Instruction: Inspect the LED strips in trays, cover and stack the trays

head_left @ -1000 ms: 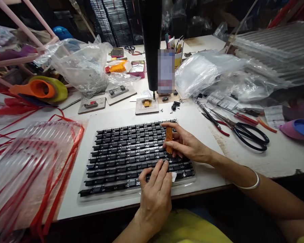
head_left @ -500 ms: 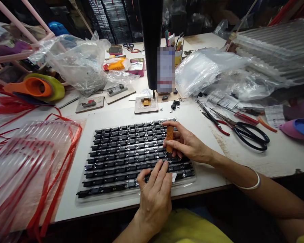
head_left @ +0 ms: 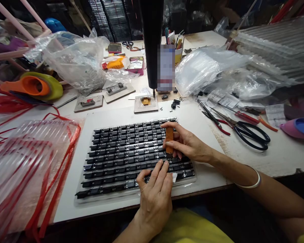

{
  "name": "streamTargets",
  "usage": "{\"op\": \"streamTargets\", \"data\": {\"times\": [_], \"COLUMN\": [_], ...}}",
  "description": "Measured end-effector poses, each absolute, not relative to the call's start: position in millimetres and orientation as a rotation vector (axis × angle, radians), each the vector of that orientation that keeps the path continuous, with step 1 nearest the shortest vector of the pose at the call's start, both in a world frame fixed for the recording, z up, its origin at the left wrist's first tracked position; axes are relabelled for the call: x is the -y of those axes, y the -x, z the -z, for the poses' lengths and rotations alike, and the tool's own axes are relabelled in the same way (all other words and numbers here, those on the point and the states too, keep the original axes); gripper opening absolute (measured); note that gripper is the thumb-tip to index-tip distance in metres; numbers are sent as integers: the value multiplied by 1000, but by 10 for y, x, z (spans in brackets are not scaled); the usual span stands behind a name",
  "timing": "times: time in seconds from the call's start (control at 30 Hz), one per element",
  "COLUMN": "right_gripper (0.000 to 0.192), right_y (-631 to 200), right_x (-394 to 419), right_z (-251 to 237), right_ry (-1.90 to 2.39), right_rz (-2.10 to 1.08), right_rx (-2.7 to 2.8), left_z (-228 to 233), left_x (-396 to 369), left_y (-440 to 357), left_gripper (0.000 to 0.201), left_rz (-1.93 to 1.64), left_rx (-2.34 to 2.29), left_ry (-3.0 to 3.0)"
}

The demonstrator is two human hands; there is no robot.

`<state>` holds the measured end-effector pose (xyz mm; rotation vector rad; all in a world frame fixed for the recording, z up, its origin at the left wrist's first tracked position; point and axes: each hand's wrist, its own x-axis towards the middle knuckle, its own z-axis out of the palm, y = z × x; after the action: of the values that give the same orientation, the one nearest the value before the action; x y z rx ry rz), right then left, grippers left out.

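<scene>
A clear plastic tray (head_left: 77,201) holds several rows of small black electronic parts (head_left: 121,157). Between the thumb and fingers of my right hand (head_left: 190,143) is an amber flat strip (head_left: 169,139) with a dark lower end, held upright over the tray's right side. My left hand (head_left: 155,197) rests on the front rows with its fingers stretched out, and nothing shows in its grasp. A small white scrap (head_left: 174,177) lies by its fingers. What sits under my palm and fingertips is hidden.
Ahead stands a black electric screwdriver (head_left: 152,50) above a fixture block (head_left: 146,103). Scissors (head_left: 252,135) and pliers (head_left: 214,119) lie to the right. Clear trays with red ribbons (head_left: 47,189) fill the left. Plastic bags (head_left: 73,64) sit behind.
The view has shifted very slightly. My right hand and the amber strip have barely moved, and my left hand stays on the tray.
</scene>
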<state>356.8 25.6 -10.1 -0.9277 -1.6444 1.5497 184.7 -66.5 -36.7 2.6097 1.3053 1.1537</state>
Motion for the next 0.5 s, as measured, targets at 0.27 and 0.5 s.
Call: {"op": "streamTargets", "data": {"times": [0.27, 0.5], "right_gripper": [41, 51], "right_y": [-3550, -3516], "right_x": [-252, -200], "right_z": [87, 76], "right_ry": [978, 1001], "right_rz": [-1564, -1486], "right_rx": [1611, 1634], "left_z": [354, 379], "left_x": [665, 667], "left_y": [-1849, -1845], "left_gripper": [21, 21], "left_rz": [-1148, -1164], "left_rx": [-1331, -1318], "left_ry": [-2609, -2626]}}
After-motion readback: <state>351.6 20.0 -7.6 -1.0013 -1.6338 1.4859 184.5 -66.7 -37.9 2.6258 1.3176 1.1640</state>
